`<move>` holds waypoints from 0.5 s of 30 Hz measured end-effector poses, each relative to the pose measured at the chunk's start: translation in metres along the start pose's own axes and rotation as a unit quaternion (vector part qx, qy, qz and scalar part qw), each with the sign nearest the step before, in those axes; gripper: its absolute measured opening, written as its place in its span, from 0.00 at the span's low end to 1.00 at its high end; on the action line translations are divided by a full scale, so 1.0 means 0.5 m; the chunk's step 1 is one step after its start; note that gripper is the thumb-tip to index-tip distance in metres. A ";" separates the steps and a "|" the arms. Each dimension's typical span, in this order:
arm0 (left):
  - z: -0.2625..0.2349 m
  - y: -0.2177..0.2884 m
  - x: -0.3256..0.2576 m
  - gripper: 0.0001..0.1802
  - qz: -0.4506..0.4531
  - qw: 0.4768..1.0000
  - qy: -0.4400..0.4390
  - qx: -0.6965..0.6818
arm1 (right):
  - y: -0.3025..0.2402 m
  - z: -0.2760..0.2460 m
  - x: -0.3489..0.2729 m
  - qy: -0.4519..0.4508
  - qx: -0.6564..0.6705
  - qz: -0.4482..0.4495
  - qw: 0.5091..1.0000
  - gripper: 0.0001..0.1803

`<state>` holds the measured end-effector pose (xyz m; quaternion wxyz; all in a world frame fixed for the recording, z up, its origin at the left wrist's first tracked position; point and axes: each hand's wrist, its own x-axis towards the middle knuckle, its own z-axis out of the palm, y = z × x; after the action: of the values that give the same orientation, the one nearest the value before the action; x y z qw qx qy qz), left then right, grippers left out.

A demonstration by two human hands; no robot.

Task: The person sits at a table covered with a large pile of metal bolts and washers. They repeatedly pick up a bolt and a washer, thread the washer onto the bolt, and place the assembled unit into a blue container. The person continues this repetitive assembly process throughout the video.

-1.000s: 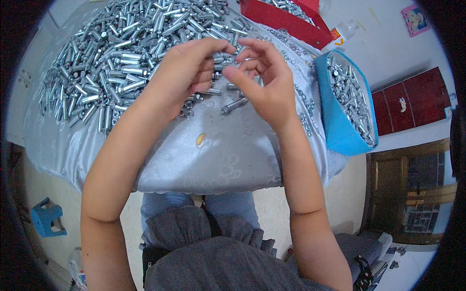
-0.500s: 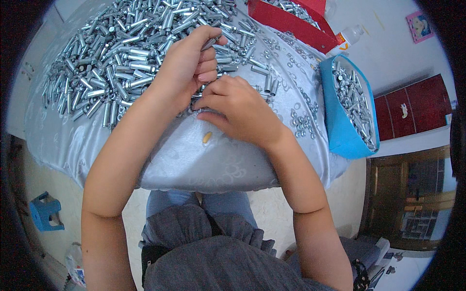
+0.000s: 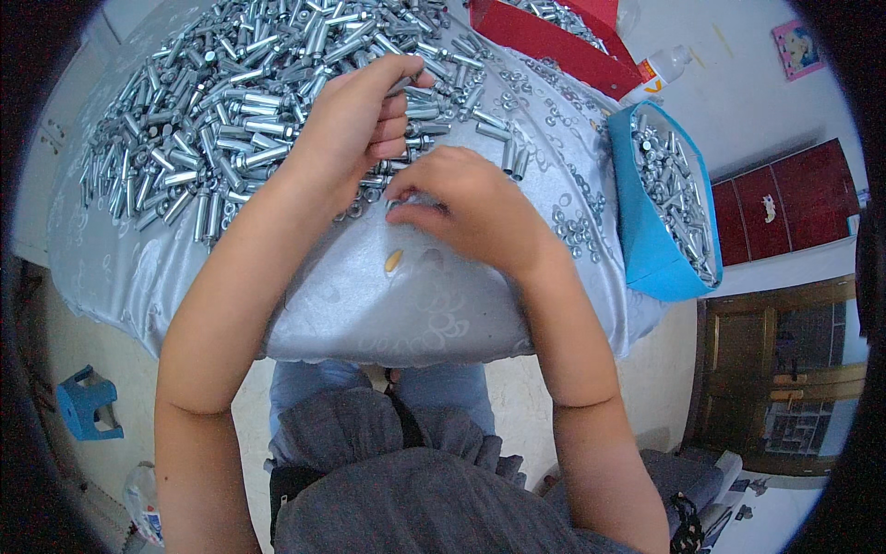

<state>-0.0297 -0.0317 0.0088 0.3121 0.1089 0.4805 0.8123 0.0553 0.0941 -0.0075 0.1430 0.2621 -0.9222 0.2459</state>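
My left hand [image 3: 351, 120] is closed above the near edge of a big heap of silver sleeve anchor bolts [image 3: 249, 125]. A bit of a metal anchor bolt [image 3: 401, 86] shows between its thumb and forefinger; the rest is hidden in the fist. My right hand [image 3: 480, 208] is low over the cloth just right of it, thumb and fingers curled together. Something small and shiny shows at those fingers, too hidden to name. Between the two hands lie a few loose nuts [image 3: 355, 209].
A grey satin cloth [image 3: 397, 319] covers the table, with a yellowish oval bit [image 3: 394, 260] on it. To the right are scattered nuts [image 3: 577, 231], a blue bin [image 3: 660, 268] of bolts, a red box [image 3: 554, 48] with metal parts and a bottle [image 3: 660, 72].
My right hand has drawn slightly right, away from my left hand, uncovering loose nuts between them. My left hand has hardly moved and keeps its grip.
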 end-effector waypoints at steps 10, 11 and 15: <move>0.020 -0.011 -0.017 0.15 0.045 0.976 -0.004 0.214 | 0.018 -0.033 0.000 0.299 0.261 0.145 0.906 0.10; 0.021 -0.014 -0.020 0.14 0.053 0.971 -0.007 0.232 | 0.016 -0.031 0.001 0.299 0.297 0.150 0.895 0.10; 0.021 -0.012 -0.017 0.14 0.040 0.984 0.020 0.175 | 0.019 -0.033 -0.002 0.275 0.297 0.155 0.901 0.11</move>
<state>-0.0155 -0.0274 0.0104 0.2455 0.1648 0.6164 0.7298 0.0532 0.1103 0.0025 0.2663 0.0679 -0.7595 0.5896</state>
